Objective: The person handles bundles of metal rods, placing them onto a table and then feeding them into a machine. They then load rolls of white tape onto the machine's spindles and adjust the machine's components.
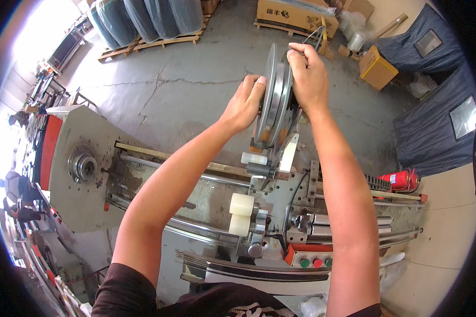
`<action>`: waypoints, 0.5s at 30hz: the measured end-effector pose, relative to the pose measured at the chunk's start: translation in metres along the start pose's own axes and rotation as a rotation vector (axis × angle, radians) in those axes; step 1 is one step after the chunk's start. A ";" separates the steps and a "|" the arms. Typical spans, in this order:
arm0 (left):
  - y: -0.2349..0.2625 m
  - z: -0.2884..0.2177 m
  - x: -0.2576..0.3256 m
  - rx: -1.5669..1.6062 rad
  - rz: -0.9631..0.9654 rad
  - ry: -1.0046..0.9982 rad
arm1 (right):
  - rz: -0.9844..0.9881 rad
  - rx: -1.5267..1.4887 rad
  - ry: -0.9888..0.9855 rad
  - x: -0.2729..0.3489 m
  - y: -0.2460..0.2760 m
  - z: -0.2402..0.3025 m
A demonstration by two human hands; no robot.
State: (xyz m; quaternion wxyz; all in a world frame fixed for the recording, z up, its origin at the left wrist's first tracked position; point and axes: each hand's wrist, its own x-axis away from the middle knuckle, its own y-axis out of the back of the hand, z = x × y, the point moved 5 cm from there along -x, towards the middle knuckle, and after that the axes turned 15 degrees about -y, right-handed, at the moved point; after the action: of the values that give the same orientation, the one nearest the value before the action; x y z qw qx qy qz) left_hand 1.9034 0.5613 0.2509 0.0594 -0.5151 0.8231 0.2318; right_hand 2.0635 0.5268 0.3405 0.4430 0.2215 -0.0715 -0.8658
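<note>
Beyond the far side of the machine bed stands a flanged metal reel, upright and seen nearly edge-on. My left hand is closed against its left flange, the thumb pointing at the rim and the other fingers partly hidden behind. On the opposite flange, my right hand grips the upper rim with curled fingers. Just below the reel are a grey roller and a curved white plate. Nearer to me, two cream rollers sit on a bracket between my forearms. What supports the reel underneath is mostly hidden.
The lathe-like machine's grey headstock rises at left, with metal rails running rightward. An orange control box with coloured buttons is near my right forearm. A red extinguisher lies at right. Wrapped rolls stand on pallets behind.
</note>
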 end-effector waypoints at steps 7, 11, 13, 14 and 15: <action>-0.005 0.017 -0.008 -0.104 -0.026 -0.074 | -0.040 0.015 0.111 -0.010 -0.002 -0.016; 0.017 0.026 -0.016 -0.226 -0.001 -0.084 | 0.016 -0.010 0.123 0.012 -0.009 0.010; 0.035 0.046 -0.020 -0.266 -0.115 0.076 | 0.025 0.093 0.133 0.012 -0.007 0.011; 0.041 0.043 -0.015 -0.284 -0.164 0.156 | 0.027 0.094 0.120 0.008 -0.008 0.009; 0.054 0.042 -0.001 -0.202 -0.296 0.217 | 0.029 0.107 0.103 0.009 -0.007 0.007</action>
State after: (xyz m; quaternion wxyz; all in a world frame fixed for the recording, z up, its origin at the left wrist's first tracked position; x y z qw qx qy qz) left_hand 1.8508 0.6002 0.2308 -0.0483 -0.6557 0.7126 0.2450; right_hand 2.0506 0.5234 0.3411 0.4461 0.2882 -0.0979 -0.8417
